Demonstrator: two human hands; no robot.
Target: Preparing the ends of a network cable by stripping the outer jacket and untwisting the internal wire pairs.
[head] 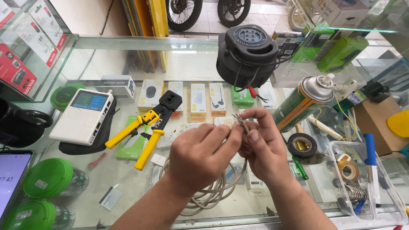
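We are pinching the stripped end of a pale network cable (pixel 241 122) at the middle of the view, its thin wires fanned upward so we can sort them by sight. Our left hand (pixel 200 158) is closing narrowly around the cable just below the wires, steadying it, while our right hand (pixel 262 147) is gripping the wire tips between thumb and fingers (pixel 254 115). The rest of the cable is looping in a loose coil (pixel 213 194) at six o'clock, lying slack on the glass desk (pixel 128 179) so it is not tugging. At ten o'clock a yellow-handled crimping tool (pixel 147 127) is lying close to the hands, and a white cable tester (pixel 83 116) is sitting beyond it. At two o'clock a green spray can (pixel 300 102) is leaning, with a roll of black tape (pixel 301 145) beside it at three o'clock.
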